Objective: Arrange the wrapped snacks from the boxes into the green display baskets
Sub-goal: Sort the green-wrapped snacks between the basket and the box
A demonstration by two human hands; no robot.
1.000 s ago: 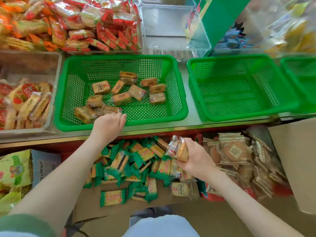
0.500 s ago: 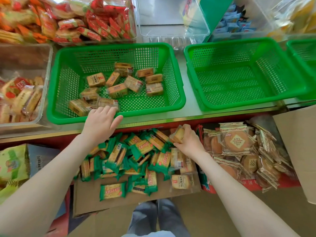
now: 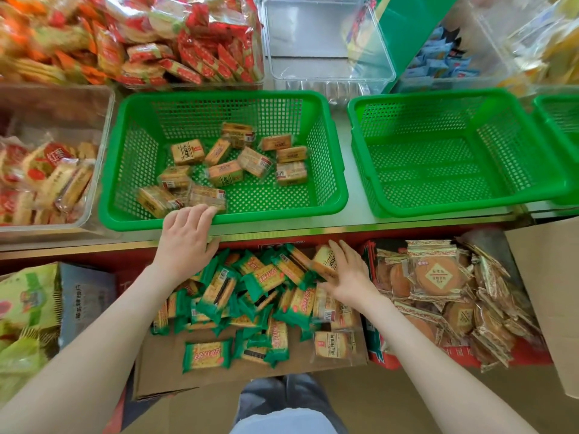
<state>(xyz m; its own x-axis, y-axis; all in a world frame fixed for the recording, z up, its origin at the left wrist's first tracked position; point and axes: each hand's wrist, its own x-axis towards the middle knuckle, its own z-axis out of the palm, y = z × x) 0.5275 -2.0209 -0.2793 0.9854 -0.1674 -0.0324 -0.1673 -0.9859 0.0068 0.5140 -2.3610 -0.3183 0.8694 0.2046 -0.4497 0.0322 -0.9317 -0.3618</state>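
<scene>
Stainless bench point(image 3: 355, 183) runs across the shop display just beyond both hands and carries three green baskets. The left hand point(image 3: 186, 242) rests on the front rim of the first green basket point(image 3: 282, 216). Its fingers are loosely bent and grip nothing, and the fingertips touch the rim just short of the nearest cracker pack.

Ahead of that hand, eleven clear-wrapped cracker packs point(image 3: 225, 173) can be counted scattered on the basket floor. Two of them lie right behind the fingertips, and the others are further off toward the middle and back.

The right hand point(image 3: 347, 274) is lower and nearer, below the bench edge. It is palm down with its fingers spread straight, and it pinches nothing. It lies over the heap in the cardboard box point(image 3: 163, 374), with its fingertips against one loose cracker pack point(image 3: 322, 261) of the same clear-wrapped kind, though that spot is blurred.

Between the two forearms the box holds a heap of green-wrapped packs point(image 3: 219, 286), too many and too overlapped to count. A few more clear-wrapped packs lie under and behind the right wrist.

Just right of the right hand is a red box point(image 3: 523, 355) piled with round cakes point(image 3: 437, 274) in clear wrappers. Beyond it on the bench sits the second green basket point(image 3: 407, 126), with the third green basket point(image 3: 560, 117) cut off at the far right.
</scene>
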